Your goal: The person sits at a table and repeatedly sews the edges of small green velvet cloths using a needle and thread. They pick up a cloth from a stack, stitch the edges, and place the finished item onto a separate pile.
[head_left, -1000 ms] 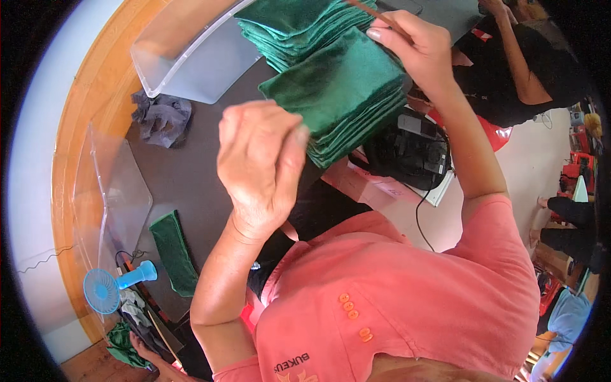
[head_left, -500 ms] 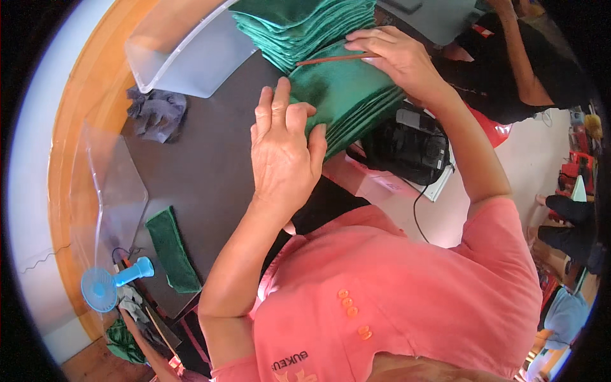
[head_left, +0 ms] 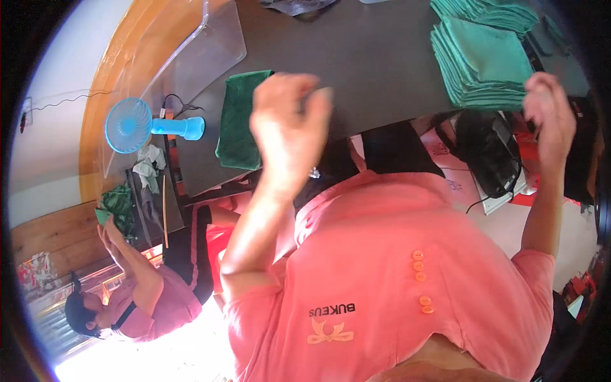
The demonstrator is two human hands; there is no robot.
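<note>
My left hand (head_left: 289,130) is raised over the near part of the table, smeared by motion. Its fingers are curled, with the thumb standing apart and nothing seen between them. Just left of it, and partly behind it, lies a folded dark green cloth (head_left: 238,121). At the right, my right hand (head_left: 550,118) is beside the near right corner of a stack of green cloths (head_left: 487,60). Its fingers are bent and blurred, so I cannot make out whether they hold anything. Behind that stack sits another pile of green cloths (head_left: 490,11).
A blue handheld fan (head_left: 130,126) lies at the table's left edge, near a clear plastic panel (head_left: 216,48). A black bag (head_left: 487,153) is below the table's right side. At lower left, a co-worker (head_left: 153,296) handles green cloth (head_left: 118,207). Dark tabletop (head_left: 375,70) spans the middle.
The view has swung left. Both hands have come off the cloth stack; the left is now over by the dark green cloth. The thin brown stick at my right hand no longer shows.
</note>
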